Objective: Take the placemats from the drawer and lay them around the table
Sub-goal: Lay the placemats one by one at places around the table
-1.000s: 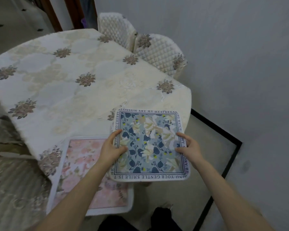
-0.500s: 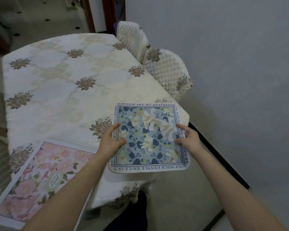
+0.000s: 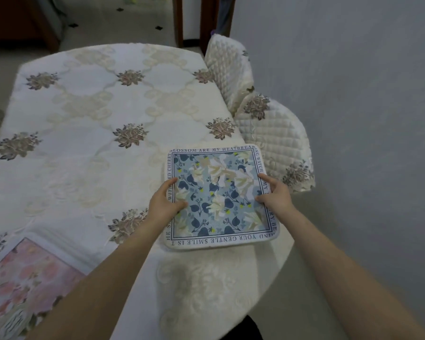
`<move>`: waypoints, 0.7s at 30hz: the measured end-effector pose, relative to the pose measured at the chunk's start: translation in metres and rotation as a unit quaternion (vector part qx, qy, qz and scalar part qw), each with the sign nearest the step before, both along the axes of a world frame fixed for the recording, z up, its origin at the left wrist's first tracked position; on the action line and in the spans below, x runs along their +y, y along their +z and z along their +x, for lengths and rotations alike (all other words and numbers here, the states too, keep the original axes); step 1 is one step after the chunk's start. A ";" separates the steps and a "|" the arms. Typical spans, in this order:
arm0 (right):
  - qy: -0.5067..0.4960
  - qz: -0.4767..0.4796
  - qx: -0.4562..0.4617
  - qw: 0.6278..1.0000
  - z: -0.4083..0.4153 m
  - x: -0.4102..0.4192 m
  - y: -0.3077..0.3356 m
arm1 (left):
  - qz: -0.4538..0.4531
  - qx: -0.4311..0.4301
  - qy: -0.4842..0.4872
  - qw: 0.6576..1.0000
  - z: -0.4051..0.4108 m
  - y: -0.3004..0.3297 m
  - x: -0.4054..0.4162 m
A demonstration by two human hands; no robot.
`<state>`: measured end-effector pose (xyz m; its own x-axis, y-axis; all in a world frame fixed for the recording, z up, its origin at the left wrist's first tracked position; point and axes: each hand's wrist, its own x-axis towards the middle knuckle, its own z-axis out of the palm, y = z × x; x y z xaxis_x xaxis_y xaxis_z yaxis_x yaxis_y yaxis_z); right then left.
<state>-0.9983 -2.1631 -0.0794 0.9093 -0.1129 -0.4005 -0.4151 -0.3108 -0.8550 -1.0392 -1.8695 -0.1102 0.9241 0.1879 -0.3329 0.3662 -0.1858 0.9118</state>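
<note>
Cream cloth with embroidered flowers covers the table [image 3: 84,148], which fills most of what we see, and it gives the mats a soft bed to lie flat on. Beside its right edge stand two quilted chairs [image 3: 268,133], pushed close to the wall, so we judge this corner marks a seat that wants a mat in front of it. A pink placemat [image 3: 22,285] already lies at the near left edge, well apart from the other, which fits a spacing of one mat per seat. The blue placemat [image 3: 219,195] sits over the right side of the table, near the chairs; we cannot tell whether it rests fully on the cloth or is held just above. Our left hand [image 3: 163,204] pinches its left border, thumb on top, and our right hand [image 3: 275,195] pinches its right border the same way, a two-sided hold that keeps the mat level and square to the table edge.
</note>
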 end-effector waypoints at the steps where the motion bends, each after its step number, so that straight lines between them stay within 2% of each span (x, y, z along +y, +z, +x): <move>1: 0.007 -0.003 -0.002 1.000 0.016 -0.002 -0.003 | 0.002 0.001 0.009 1.000 0.010 -0.005 -0.004; 9: 0.067 -0.044 0.017 0.997 0.116 -0.003 -0.033 | 0.037 0.007 0.069 0.997 0.077 -0.039 -0.024; 17: 0.118 -0.064 0.002 0.991 0.149 -0.008 -0.074 | 0.070 0.029 0.105 0.992 0.090 -0.064 -0.036; 19: 0.131 -0.089 -0.003 0.987 0.148 -0.009 -0.081 | 0.136 0.035 0.092 0.986 0.090 -0.069 -0.038; 21: 0.166 -0.164 -0.028 0.972 0.145 -0.011 -0.089 | 0.258 0.056 0.080 0.961 0.088 -0.070 -0.038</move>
<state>-0.8529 -2.1738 -0.1680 0.9364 0.0774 -0.3422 -0.2016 -0.6795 -0.7055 -0.9511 -1.9078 -0.1801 0.8329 0.4922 -0.2531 0.5188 -0.5352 0.6666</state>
